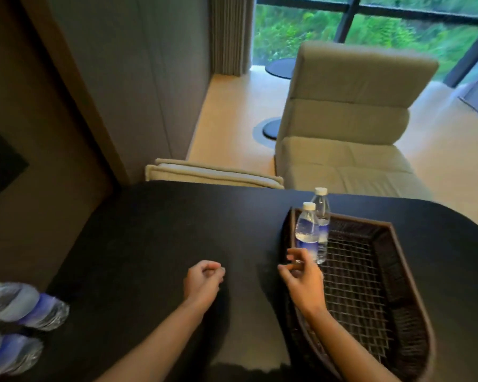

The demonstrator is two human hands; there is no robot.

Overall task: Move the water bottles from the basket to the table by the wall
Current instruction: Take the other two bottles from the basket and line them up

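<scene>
A dark woven basket (392, 293) sits on the right half of the black table (149, 244). Two clear water bottles with blue labels and white caps stand upright in its far left corner, the nearer bottle (307, 230) in front of the farther bottle (322, 208). My right hand (301, 274) hovers over the basket's left rim just below the nearer bottle, fingers curled apart and holding nothing. My left hand (204, 279) is over the table's middle, loosely closed and empty. Two more bottles (25, 307) (9, 354) stand at the table's left edge, by the wall.
A beige padded lounge chair (351, 114) stands beyond the table, with a folded cushion (213, 175) against the table's far edge. A grey wall and wooden panel run along the left. A large window with greenery is at the back.
</scene>
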